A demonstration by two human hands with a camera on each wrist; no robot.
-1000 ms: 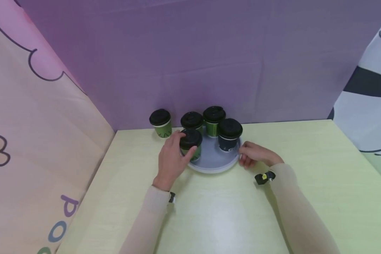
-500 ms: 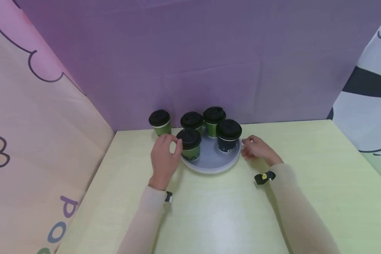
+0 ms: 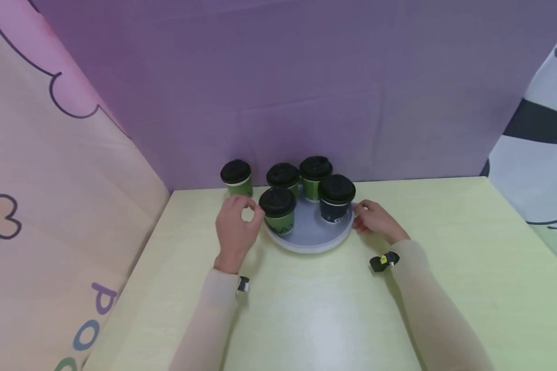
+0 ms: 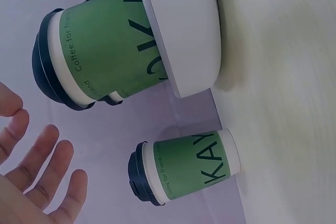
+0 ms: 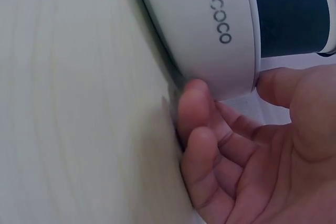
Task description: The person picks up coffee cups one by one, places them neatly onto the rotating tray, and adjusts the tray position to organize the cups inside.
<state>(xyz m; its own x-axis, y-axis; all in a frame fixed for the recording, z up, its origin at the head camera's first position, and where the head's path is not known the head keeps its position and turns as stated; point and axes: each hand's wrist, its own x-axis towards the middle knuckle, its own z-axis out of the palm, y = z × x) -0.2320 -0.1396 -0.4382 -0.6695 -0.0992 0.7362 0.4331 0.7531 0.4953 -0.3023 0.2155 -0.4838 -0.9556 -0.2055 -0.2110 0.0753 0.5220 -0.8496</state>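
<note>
My left hand (image 3: pixel 234 232) is just left of a green paper coffee cup (image 3: pixel 279 222) with a black lid. Thumb and index fingertips meet, the other fingers are loosely bent, and nothing is held. A gap separates them from the lid in the left wrist view. That cup stands upright at the front left of a round, pale grey tray (image 3: pixel 309 249), beside a dark coffee cup (image 3: pixel 333 211) and two more green cups at the back. My right hand (image 3: pixel 375 221) grips the tray's right side, thumb (image 5: pixel 275 85) at the rim and fingers curled against the wall.
Another lidded green coffee cup (image 3: pixel 239 188) stands on the table left of the tray, near the purple backdrop (image 3: pixel 278 93). The pale table (image 3: pixel 306 314) ends at that backdrop, with a printed cloth (image 3: pixel 51 180) along the left.
My left hand has let go of the front green cup and drawn back to the left, thumb and index finger coming together. My right hand stays at the tray's edge.
</note>
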